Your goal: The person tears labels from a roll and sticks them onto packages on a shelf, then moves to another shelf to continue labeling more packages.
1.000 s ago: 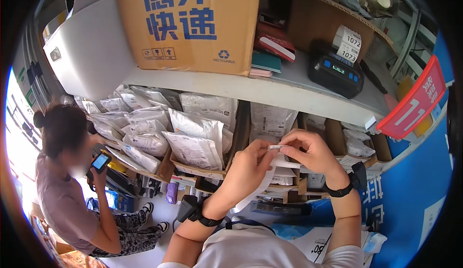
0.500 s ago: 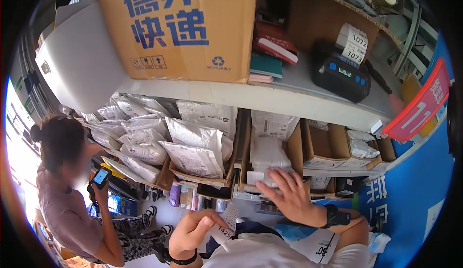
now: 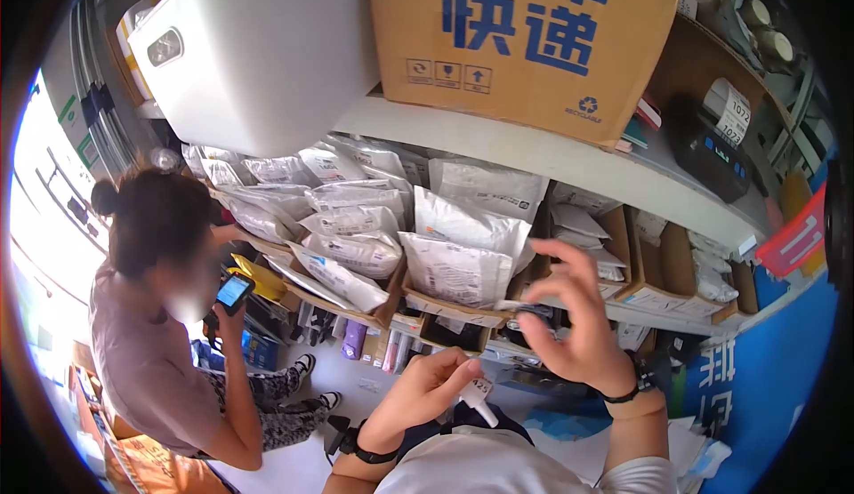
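My left hand (image 3: 427, 393) is closed, low in the middle of the view, pinching a small white label strip (image 3: 477, 391) with printed digits. My right hand (image 3: 569, 321) is raised with its fingers apart and curved, holding nothing. It is just right of a white parcel (image 3: 458, 269) standing at the front of a cardboard bin (image 3: 463, 313). Several more white parcels (image 3: 351, 220) fill the bin further left. To the right, another cardboard bin (image 3: 627, 258) holds pale packages (image 3: 578, 227).
A co-worker (image 3: 156, 316) stands at the left, holding a handheld device (image 3: 234, 291). Above the bins, a shelf (image 3: 534, 156) carries a white tub (image 3: 258, 58), a large carton (image 3: 525, 58) and a label printer (image 3: 712, 152). A red sign (image 3: 792, 238) juts out at right.
The view has turned left, so the shelf and bins appear further right. My right hand has lifted off the pale packages and is now beside the white parcels. My left hand still holds the label.
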Demonstrator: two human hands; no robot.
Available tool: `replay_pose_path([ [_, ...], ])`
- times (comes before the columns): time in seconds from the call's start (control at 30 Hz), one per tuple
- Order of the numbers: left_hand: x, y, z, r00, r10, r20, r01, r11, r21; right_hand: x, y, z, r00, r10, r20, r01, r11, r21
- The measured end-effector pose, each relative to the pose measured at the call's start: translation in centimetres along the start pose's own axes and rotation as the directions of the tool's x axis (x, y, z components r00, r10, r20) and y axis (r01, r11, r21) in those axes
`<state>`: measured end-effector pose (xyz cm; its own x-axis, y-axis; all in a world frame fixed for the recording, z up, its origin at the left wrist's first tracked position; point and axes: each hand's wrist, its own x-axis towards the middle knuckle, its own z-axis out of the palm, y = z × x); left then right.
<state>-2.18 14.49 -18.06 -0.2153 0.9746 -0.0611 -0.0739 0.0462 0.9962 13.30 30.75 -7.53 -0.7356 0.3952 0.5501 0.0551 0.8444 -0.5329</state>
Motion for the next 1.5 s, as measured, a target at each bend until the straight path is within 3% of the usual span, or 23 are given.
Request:
replay_pose_path([
  [0.03,0.1,-0.2,-0.8,1.0,-0.02,0.018,0.02,1.0,0.01,0.9,-0.7,1.8,0.998,0.048,-0.05,-0.049,0.999,-0.019],
  [0.13,-0.1,0.6,-3.2,0.998,-0.032,0.06,0.03,0.999,0.024,3.3,0.2,4.9,0.982,-0.046,-0.184,-0.022,0.937,-0.349],
  [0.27,0.0,2.5,-5.9,0.994,-0.042,0.103,0.038,0.999,0.037,4.3,1.3,6.9,0.955,-0.031,-0.295,-0.112,0.884,-0.454],
  [0.37,0.5,3.2,-6.3,0.982,-0.037,0.184,0.035,0.999,0.017,4.7,-0.2,7.0,0.918,0.113,-0.379,-0.251,0.908,-0.336],
  [0.4,0.8,3.1,-6.1,0.981,0.035,0.189,-0.031,0.999,-0.023,4.6,-0.8,6.7,0.914,0.117,-0.389,-0.262,0.902,-0.344],
  [0.47,1.1,3.4,-5.8,0.974,0.109,0.201,-0.097,0.993,-0.067,4.1,-1.8,5.6,0.944,0.248,-0.219,-0.28,0.952,-0.125],
  [0.53,1.4,4.1,-5.6,0.933,0.33,0.143,-0.332,0.943,-0.015,3.4,-3.9,4.4,0.948,0.269,-0.171,-0.294,0.945,-0.145],
  [0.57,1.4,4.5,-5.6,0.922,0.353,0.156,-0.351,0.935,-0.044,2.8,-4.1,3.8,0.983,0.169,-0.072,-0.18,0.964,-0.196],
  [0.6,1.5,5.1,-5.5,0.92,0.357,0.16,-0.354,0.934,-0.051,2.3,-4.6,3.5,0.997,0.071,0.034,-0.061,0.971,-0.233],
  [0.63,1.5,5.7,-5.4,0.929,0.34,0.148,-0.329,0.94,-0.096,2.0,-5.5,3.5,0.982,0.182,0.049,-0.177,0.98,-0.089],
  [0.73,2.0,6.2,-5.0,0.933,0.331,0.143,-0.312,0.94,-0.14,1.5,-5.9,3.4,0.967,0.229,0.113,-0.236,0.971,0.048],
  [1.0,2.7,9.4,-5.6,0.99,0.07,0.124,-0.104,0.952,0.288,2.7,-4.1,3.9,0.973,0.209,-0.097,-0.198,0.974,0.113],
  [1.07,2.7,7.9,-5.6,0.987,0.101,0.122,-0.132,0.95,0.282,4.6,-2.4,4.0,0.795,0.598,-0.105,-0.526,0.765,0.373],
  [1.1,2.8,7.6,-5.6,0.984,0.133,0.12,-0.162,0.948,0.275,5.4,-0.8,4.6,0.858,0.486,-0.165,-0.449,0.867,0.215],
  [1.13,2.8,7.7,-5.6,0.983,0.138,0.117,-0.166,0.947,0.277,5.7,0.4,5.1,0.861,0.481,-0.165,-0.444,0.87,0.215],
  [1.2,2.4,8.4,-5.8,0.977,0.168,0.128,-0.199,0.933,0.299,6.6,1.4,5.8,0.948,0.149,-0.282,-0.235,0.925,-0.3],
  [1.23,2.3,8.6,-5.9,0.978,0.169,0.121,-0.198,0.934,0.298,6.6,1.2,5.7,0.933,0.261,-0.248,-0.347,0.836,-0.424],
  [1.27,2.2,8.8,-6.0,0.981,0.149,0.12,-0.175,0.951,0.253,7.0,0.4,5.3,0.935,0.258,-0.242,-0.341,0.839,-0.424],
  [1.33,2.1,8.5,-6.1,0.986,0.125,0.113,-0.146,0.968,0.205,7.5,-0.9,4.7,0.899,0.244,-0.364,-0.433,0.626,-0.649],
  [1.37,2.2,8.0,-6.2,0.971,0.208,0.116,-0.221,0.969,0.112,7.4,-0.8,4.5,0.901,0.244,-0.359,-0.428,0.629,-0.648],
  [1.43,2.4,7.6,-6.3,0.949,0.295,0.109,-0.298,0.954,0.017,7.0,-0.4,3.3,0.977,-0.151,-0.151,0.009,0.735,-0.678],
  [1.47,2.5,7.5,-6.6,0.933,0.332,0.138,-0.335,0.942,-0.003,6.7,-0.5,3.0,0.977,-0.152,-0.148,0.011,0.734,-0.679],
  [1.5,2.6,7.5,-6.7,0.914,0.369,0.167,-0.37,0.929,-0.024,6.0,-0.8,2.9,0.995,-0.053,-0.085,0.008,0.887,-0.462],
])
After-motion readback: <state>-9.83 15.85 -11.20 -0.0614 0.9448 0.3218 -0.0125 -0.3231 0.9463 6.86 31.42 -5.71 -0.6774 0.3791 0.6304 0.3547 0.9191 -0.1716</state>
